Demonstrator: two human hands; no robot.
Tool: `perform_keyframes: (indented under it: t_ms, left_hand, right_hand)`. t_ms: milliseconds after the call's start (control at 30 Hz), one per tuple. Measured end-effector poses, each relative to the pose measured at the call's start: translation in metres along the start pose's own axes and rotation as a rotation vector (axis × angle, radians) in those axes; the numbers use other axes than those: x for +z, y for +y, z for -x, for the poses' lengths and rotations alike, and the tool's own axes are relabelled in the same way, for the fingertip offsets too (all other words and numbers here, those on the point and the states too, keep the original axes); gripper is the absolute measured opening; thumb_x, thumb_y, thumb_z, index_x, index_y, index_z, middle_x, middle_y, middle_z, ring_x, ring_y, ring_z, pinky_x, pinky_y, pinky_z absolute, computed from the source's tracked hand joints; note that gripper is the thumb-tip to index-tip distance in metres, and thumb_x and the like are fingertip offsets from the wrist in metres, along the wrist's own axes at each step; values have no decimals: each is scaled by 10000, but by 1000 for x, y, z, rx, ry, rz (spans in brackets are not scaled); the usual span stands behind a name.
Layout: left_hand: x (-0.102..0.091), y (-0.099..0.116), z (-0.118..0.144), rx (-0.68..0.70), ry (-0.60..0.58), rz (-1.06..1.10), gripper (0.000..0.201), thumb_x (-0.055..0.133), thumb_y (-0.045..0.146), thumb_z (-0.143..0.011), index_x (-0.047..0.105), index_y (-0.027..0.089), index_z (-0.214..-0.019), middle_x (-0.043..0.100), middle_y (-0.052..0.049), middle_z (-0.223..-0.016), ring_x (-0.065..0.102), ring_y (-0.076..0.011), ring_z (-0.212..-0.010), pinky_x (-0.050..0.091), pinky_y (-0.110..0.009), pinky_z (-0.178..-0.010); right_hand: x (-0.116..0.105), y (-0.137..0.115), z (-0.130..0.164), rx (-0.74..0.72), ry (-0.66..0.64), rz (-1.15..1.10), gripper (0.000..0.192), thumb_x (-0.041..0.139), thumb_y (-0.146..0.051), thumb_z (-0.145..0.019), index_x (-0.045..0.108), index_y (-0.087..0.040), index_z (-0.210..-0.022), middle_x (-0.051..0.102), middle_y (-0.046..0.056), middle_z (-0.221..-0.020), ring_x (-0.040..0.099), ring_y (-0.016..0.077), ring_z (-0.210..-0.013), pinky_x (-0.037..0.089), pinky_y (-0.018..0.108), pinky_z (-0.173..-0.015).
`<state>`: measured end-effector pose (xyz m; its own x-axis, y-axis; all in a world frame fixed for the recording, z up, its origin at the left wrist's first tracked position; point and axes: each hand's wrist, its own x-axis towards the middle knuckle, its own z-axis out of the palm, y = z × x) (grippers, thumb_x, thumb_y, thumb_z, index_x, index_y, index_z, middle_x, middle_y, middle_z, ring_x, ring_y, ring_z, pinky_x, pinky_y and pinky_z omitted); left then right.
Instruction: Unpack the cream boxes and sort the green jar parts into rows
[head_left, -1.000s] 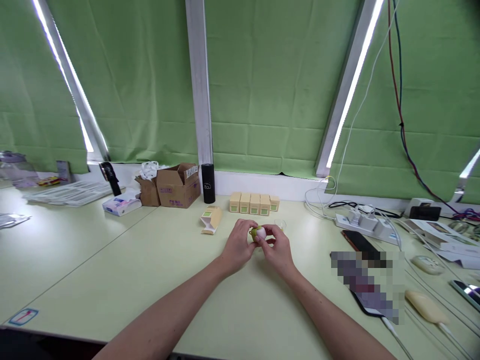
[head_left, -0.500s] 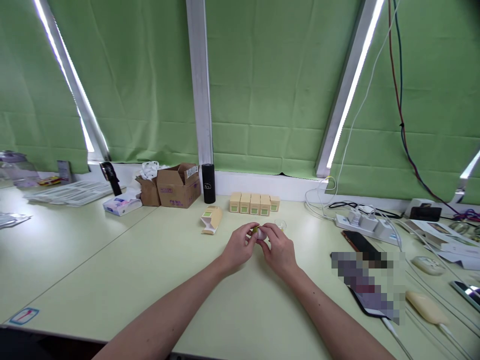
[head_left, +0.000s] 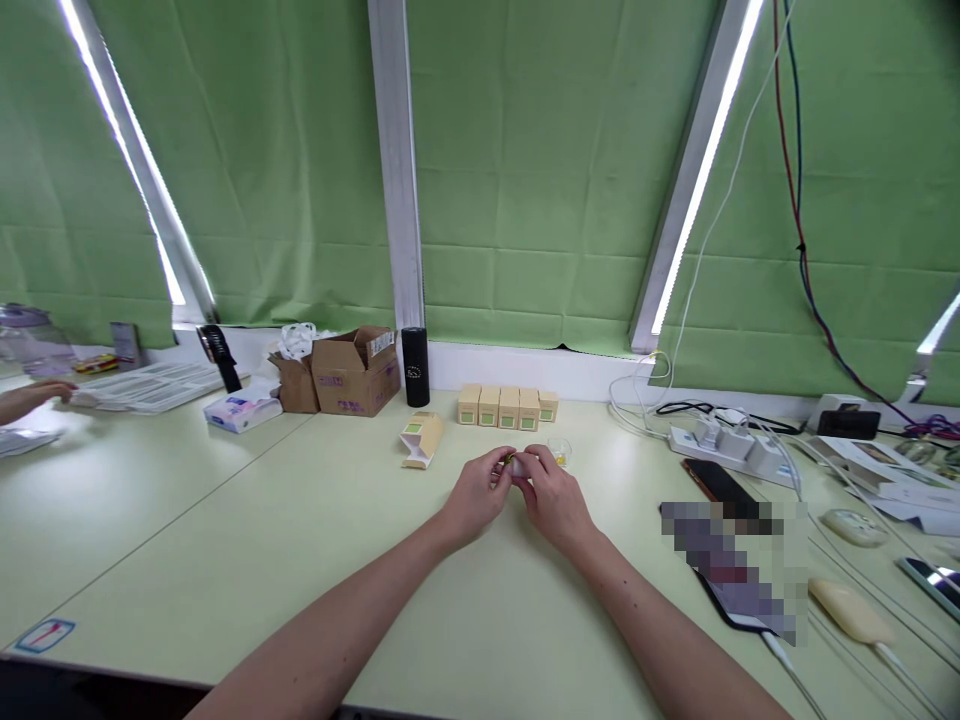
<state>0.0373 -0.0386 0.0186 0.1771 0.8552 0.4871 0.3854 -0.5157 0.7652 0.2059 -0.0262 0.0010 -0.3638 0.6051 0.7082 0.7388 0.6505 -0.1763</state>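
Mostly hidden (by hands (head_left: 517, 490)): small object (head_left: 512, 460)

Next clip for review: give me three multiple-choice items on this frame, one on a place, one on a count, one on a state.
1. Where does the black cylinder stand?
A. right of the brown carton
B. on the power strip
C. in front of the hands

2. How many small tan boxes stand in the row by the wall?
A. two
B. five
C. nine

3. How is the separate tan box left of the hands?
A. sealed upright
B. crushed flat
C. lying down, flap open

Answers: 1 A, it stands just beside the carton's right side. 2 B, five stand side by side. 3 C, it lies on the table with its end open.
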Motion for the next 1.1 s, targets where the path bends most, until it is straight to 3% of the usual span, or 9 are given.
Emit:
perform_keyframes:
  t_ms: [333, 600, 700, 800, 1100]
  left_hand:
    - [-2, 9, -2, -44, -6, -23, 277, 503, 304, -971, 735, 246, -1108, 775, -33, -931, 718, -214, -835, 589, -343, -792]
    - [-5, 3, -6, -92, -31, 67, 338, 504, 384, -994, 707, 230, -1215, 768, -68, -1085, 723, -217, -915, 587, -375, -876]
    - [-8, -1, -5, -58, -36, -13, 359, 599, 315, -931, 688, 236, -1269, 731, -84, -1217, 687, -243, -1041, 545, -424, -988]
    - [-11, -5, -3, -12, -32, -94, 432, 674, 248, -857, 678, 261, -1289, 707, -86, -1220, 647, -262, -1105, 503, -461, -1047]
    - [-7, -1, -6, -108, -10, -1, 370, 739, 407, -863, 700, 234, -1188, 717, -106, -1222, 656, -281, -1140, 549, -388, -891]
  right_hand:
    - [5, -3, -4, -48, -13, -28, 388, 420, -93, -955, 525, -208, -1310, 624, 137, -1181, 674, 225, -832, 529, 309, -571]
    - [9, -1, -3, 52, 42, -154, 266, 419, -188, -1015, 541, -207, -1250, 613, 131, -1188, 673, 234, -882, 562, 331, -624]
    - [7, 3, -1, 107, 52, -204, 237, 475, -231, -1014, 560, -225, -1235, 624, 118, -1197, 670, 249, -950, 573, 350, -679]
    - [5, 8, 0, 107, 57, -270, 232, 513, -237, -999, 580, -242, -1221, 637, 104, -1190, 660, 250, -996, 579, 367, -756]
    - [9, 9, -4, 132, 113, -492, 154, 506, -245, -981, 606, -223, -1096, 637, 93, -1070, 625, 227, -907, 567, 382, -800]
